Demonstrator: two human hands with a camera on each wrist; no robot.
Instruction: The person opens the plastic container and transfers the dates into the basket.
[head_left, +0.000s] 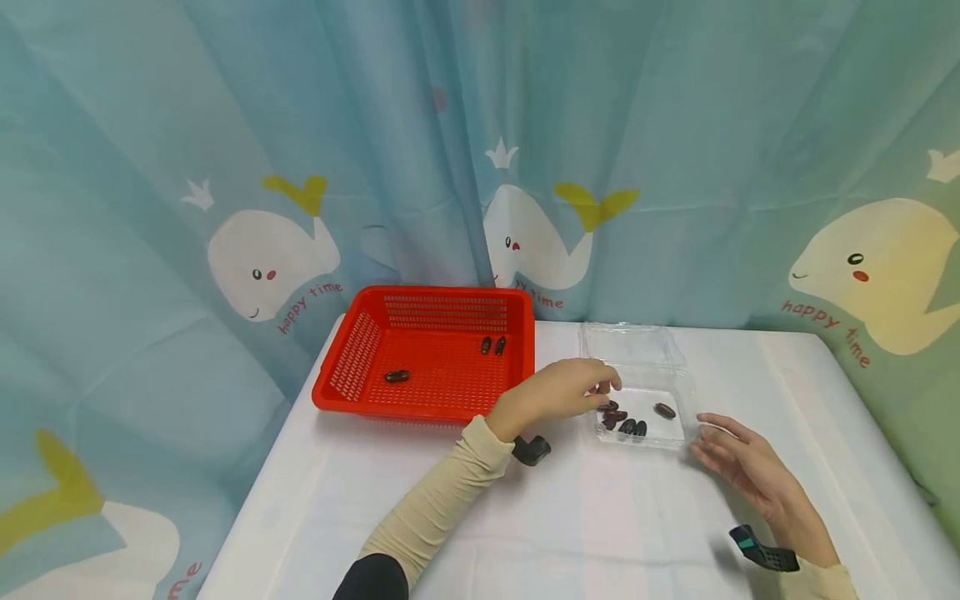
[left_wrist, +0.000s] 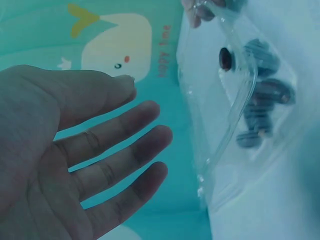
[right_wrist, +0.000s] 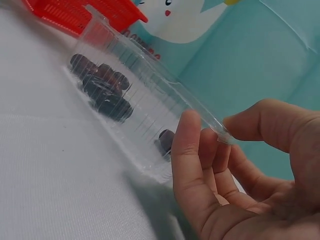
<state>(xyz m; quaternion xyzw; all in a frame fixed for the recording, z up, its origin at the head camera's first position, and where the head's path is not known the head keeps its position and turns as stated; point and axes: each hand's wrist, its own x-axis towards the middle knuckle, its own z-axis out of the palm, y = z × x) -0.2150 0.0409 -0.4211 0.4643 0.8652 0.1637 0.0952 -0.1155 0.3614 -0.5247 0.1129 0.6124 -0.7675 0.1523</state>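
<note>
A clear plastic box (head_left: 652, 443) with several dark oblong dates (head_left: 628, 427) inside stands on the table. Most of these dates gather at its left side, and a single date (head_left: 664, 410) lies to the right. Over the box's left side reaches my left hand (head_left: 558, 389), its fingertips close to the dates. In the left wrist view the fingers (left_wrist: 145, 142) are spread and loosely bent, with nothing between them. My right hand (head_left: 742, 462) is at the box's right edge. The right wrist view shows its thumb (right_wrist: 250, 122) and fingers pinching the rim at a corner.
Left of the box is a red plastic basket (head_left: 352, 407) with several dates (head_left: 397, 376) inside. The box's clear lid (head_left: 630, 343) stands open toward the back. A white cloth covers the table (head_left: 585, 517), and a blue whale-print curtain (head_left: 420, 125) hangs behind.
</note>
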